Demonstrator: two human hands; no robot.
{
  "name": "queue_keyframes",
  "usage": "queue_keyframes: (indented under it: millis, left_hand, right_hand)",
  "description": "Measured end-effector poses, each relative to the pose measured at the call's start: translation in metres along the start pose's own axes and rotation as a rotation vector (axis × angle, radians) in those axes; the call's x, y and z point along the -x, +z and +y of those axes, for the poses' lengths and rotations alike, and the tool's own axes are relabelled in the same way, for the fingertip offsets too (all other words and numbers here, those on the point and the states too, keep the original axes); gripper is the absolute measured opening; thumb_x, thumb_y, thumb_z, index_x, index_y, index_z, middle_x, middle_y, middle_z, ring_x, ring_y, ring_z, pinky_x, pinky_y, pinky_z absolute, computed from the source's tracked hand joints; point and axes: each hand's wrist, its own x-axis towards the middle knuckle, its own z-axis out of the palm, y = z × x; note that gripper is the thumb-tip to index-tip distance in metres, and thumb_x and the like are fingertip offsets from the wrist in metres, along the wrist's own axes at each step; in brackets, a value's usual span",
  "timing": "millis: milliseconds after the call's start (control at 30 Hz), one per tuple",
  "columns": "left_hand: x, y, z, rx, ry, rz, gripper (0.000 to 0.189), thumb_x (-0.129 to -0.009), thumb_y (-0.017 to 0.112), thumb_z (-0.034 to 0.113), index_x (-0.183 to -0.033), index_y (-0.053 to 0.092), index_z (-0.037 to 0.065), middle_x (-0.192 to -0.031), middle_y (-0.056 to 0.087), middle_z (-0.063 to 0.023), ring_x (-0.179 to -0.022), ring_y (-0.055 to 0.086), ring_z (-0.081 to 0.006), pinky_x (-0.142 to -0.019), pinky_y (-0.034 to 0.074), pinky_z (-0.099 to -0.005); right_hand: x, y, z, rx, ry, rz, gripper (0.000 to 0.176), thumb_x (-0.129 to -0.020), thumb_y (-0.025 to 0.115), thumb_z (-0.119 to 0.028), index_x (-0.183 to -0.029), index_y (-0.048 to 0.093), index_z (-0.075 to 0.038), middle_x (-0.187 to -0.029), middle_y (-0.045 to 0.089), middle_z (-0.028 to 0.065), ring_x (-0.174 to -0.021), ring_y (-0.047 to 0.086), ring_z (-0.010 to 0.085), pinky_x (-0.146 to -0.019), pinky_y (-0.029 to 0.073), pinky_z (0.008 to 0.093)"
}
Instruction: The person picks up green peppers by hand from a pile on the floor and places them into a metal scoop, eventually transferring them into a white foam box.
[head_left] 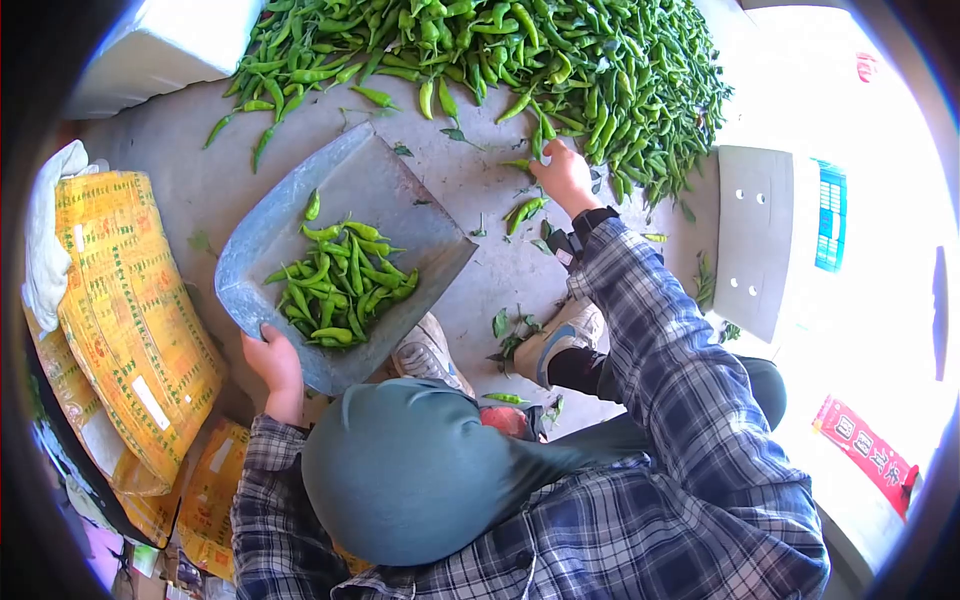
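Note:
A metal scoop point(400, 190) holds a small heap of green peppers point(345, 285). My left hand point(273, 365) grips the scoop's lower left rim, with the thumb over the edge. At the edge of a large pile of green peppers point(600, 75) on the floor, my right hand point(563, 175) reaches out with its fingers curled at a green pepper point(544, 125). The fingertips touch or nearly touch that pepper; whether they grip it cannot be made out. Loose peppers point(525, 212) and leaf scraps lie just beside the right hand.
Yellow printed packaging point(130, 310) stands at the left, a white foam box point(175, 50) at the upper left. A grey panel with holes point(755, 240) is at the right, near a red packet point(865, 450). Two shoes point(430, 355) rest on the floor below the scoop.

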Motion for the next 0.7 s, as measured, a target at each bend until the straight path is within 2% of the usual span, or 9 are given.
queue_keyframes:
  millis: [100,233,433,500,533,600,633,700]
  left_hand:
    - [0.001,0.000,0.002,-0.023,-0.010,0.020,0.028,-0.083,0.047,0.004,-0.108,0.051,-0.007,-0.098,0.060,-0.0215,-0.090,0.058,-0.0335,-0.082,0.043,-0.0377]
    - [-0.005,0.001,-0.019,-0.015,-0.025,-0.018,0.029,-0.084,0.045,0.004,-0.111,0.050,-0.007,-0.104,0.059,-0.0205,-0.093,0.057,-0.0308,-0.084,0.041,-0.0369]
    - [-0.004,0.000,-0.016,-0.057,-0.033,-0.024,0.030,-0.084,0.046,0.005,-0.111,0.050,-0.008,-0.105,0.059,-0.0214,-0.094,0.057,-0.0319,-0.084,0.041,-0.0375]
    - [-0.004,0.000,-0.015,-0.033,-0.039,-0.026,0.030,-0.083,0.046,0.005,-0.110,0.050,-0.008,-0.105,0.059,-0.0220,-0.095,0.057,-0.0331,-0.084,0.041,-0.0379]
    - [-0.004,0.000,-0.014,-0.033,-0.039,-0.028,0.030,-0.083,0.046,0.005,-0.110,0.050,-0.008,-0.105,0.059,-0.0220,-0.095,0.057,-0.0331,-0.084,0.041,-0.0379]
    - [-0.004,-0.001,-0.012,-0.064,-0.036,-0.028,0.031,-0.083,0.046,0.005,-0.111,0.050,-0.009,-0.105,0.058,-0.0229,-0.095,0.056,-0.0343,-0.085,0.041,-0.0382]
    - [-0.003,-0.001,-0.011,-0.064,-0.035,-0.030,0.031,-0.083,0.046,0.005,-0.111,0.050,-0.009,-0.105,0.058,-0.0229,-0.095,0.056,-0.0343,-0.085,0.041,-0.0382]
    - [-0.003,0.000,-0.008,-0.021,-0.033,-0.015,0.031,-0.083,0.046,0.004,-0.111,0.050,-0.009,-0.106,0.058,-0.0236,-0.096,0.056,-0.0350,-0.085,0.041,-0.0384]
  right_hand:
    - [-0.001,0.004,0.007,0.029,-0.063,-0.109,0.030,-0.071,0.062,-0.015,-0.098,0.054,-0.006,-0.090,0.063,0.0193,-0.088,0.060,0.0355,-0.077,0.047,0.0428]
    - [-0.003,0.013,0.017,-0.027,-0.029,-0.082,0.032,-0.070,0.061,-0.011,-0.100,0.054,-0.006,-0.091,0.062,0.0203,-0.089,0.059,0.0362,-0.079,0.046,0.0428]
    - [-0.002,0.006,0.030,-0.188,-0.084,-0.132,0.031,-0.069,0.058,-0.006,-0.099,0.060,-0.007,-0.082,0.063,0.0195,-0.081,0.061,0.0357,-0.074,0.049,0.0392]
    - [-0.002,-0.002,0.041,-0.192,-0.167,-0.112,0.024,-0.069,0.057,-0.006,-0.093,0.064,-0.007,-0.076,0.064,0.0154,-0.077,0.062,0.0334,-0.071,0.050,0.0374]
    - [0.001,-0.012,0.044,-0.255,-0.130,-0.132,0.020,-0.071,0.055,-0.007,-0.087,0.066,-0.006,-0.076,0.066,0.0118,-0.074,0.063,0.0313,-0.069,0.050,0.0372]
    - [0.001,-0.032,0.062,-0.536,0.087,-0.443,0.021,-0.071,0.061,-0.007,-0.092,0.064,-0.005,-0.071,0.063,0.0108,-0.063,0.062,0.0190,-0.061,0.050,0.0305]
    - [0.005,-0.041,0.059,-0.536,0.090,-0.443,0.021,-0.071,0.061,-0.007,-0.092,0.064,-0.005,-0.071,0.063,0.0108,-0.063,0.062,0.0190,-0.061,0.050,0.0305]
    - [0.022,-0.058,0.053,0.657,-0.157,-0.504,0.021,-0.075,0.060,-0.009,-0.095,0.063,-0.007,-0.076,0.063,0.0136,-0.074,0.063,0.0260,-0.065,0.050,0.0348]
